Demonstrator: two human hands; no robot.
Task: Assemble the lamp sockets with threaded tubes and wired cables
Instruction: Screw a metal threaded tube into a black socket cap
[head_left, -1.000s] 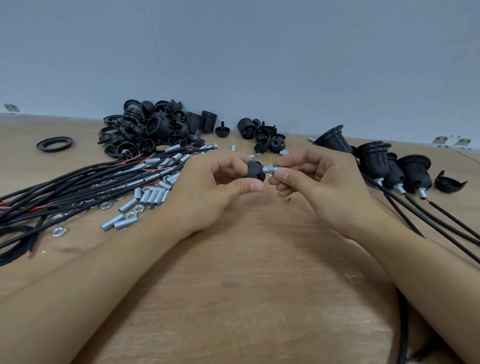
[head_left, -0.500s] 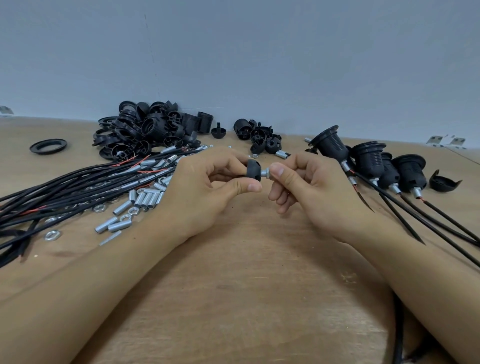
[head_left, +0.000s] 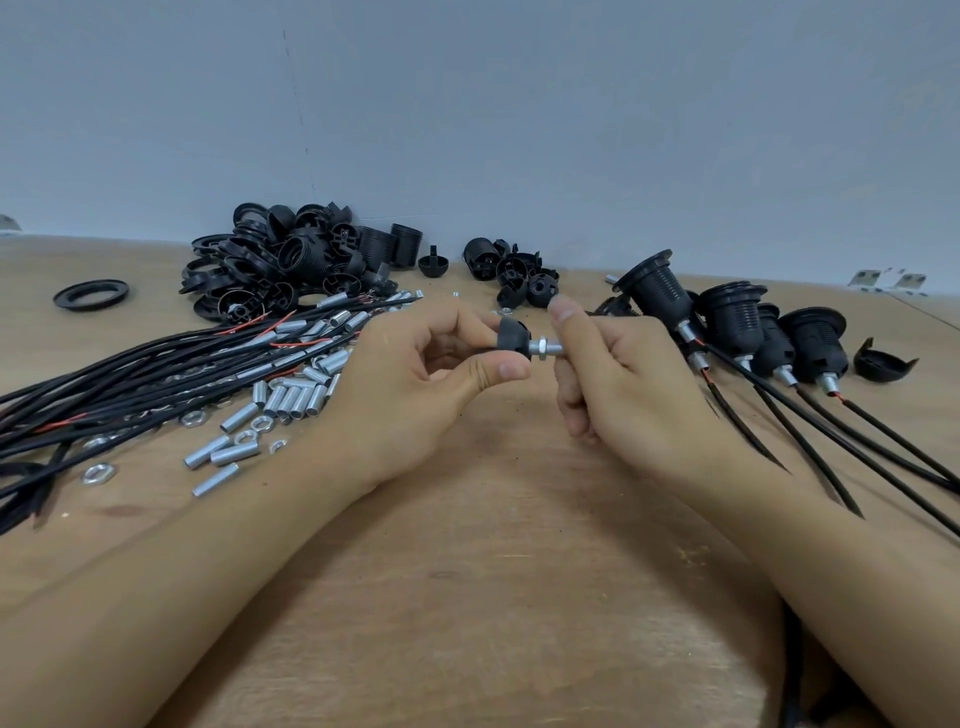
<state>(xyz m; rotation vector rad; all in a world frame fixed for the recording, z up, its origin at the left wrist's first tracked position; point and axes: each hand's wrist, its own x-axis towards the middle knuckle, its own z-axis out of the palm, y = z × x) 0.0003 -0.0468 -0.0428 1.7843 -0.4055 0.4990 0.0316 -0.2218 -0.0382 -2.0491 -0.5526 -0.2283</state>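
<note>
Above the middle of the wooden table (head_left: 493, 597), my left hand (head_left: 415, 384) pinches a small black socket cap (head_left: 511, 335) between thumb and fingers. A short silver threaded tube (head_left: 545, 347) with a nut on it sticks out of the cap to the right. My right hand (head_left: 618, 379) holds the tube's free end with curled fingers, its thumb raised above the tube. Loose threaded tubes (head_left: 291, 400) and nuts lie to the left beside a bundle of black wired cables (head_left: 130, 384). Several assembled sockets (head_left: 727, 317) with cables lie at the right.
A heap of black socket parts (head_left: 291, 260) sits at the back by the grey wall, with a smaller heap (head_left: 514, 270) beside it. A black ring (head_left: 91, 295) lies far left. One loose black cap (head_left: 883, 364) rests at the far right.
My right thumb has lifted off the tube, so the tube and its nut now show. Both hands stay together over the table's middle.
</note>
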